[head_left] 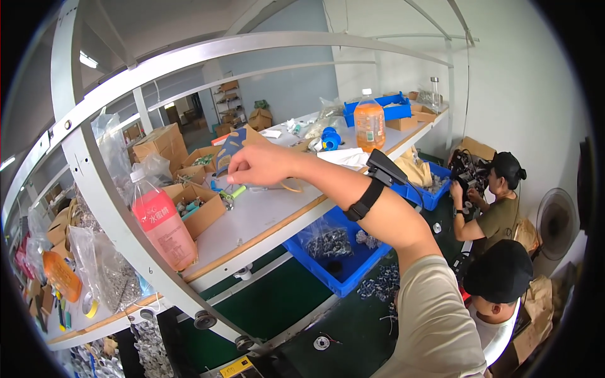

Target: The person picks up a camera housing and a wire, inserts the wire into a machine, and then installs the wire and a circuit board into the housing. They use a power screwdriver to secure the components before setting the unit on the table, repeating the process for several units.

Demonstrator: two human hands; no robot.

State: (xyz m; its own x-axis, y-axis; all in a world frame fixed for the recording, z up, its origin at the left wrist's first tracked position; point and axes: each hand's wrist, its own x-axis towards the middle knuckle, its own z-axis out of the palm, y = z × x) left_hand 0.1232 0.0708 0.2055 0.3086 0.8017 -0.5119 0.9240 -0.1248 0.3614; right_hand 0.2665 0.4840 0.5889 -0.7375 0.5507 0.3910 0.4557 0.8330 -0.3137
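Note:
My right hand [261,165] reaches in from the right over the workbench [258,217], its fingers curled together. Whatever they may hold is too small or hidden to make out. Just behind the fingers stands a blue patterned piece with a brown edge [230,150]. Under the hand lies a tool with a bright green handle [238,191]. Left of it is an open cardboard box [205,215] of small parts. A pink-filled bottle [162,220] stands at the near left. A black device [387,169] is strapped to my forearm. My left hand is out of the picture.
A metal frame post [120,208] crosses the left side. An orange-filled bottle [369,126] and a blue bin [394,108] stand farther along the bench. Below sits a blue crate [343,283] with bagged parts. Two people work at right, one in a black cap [501,271]; a fan [557,223] stands nearby.

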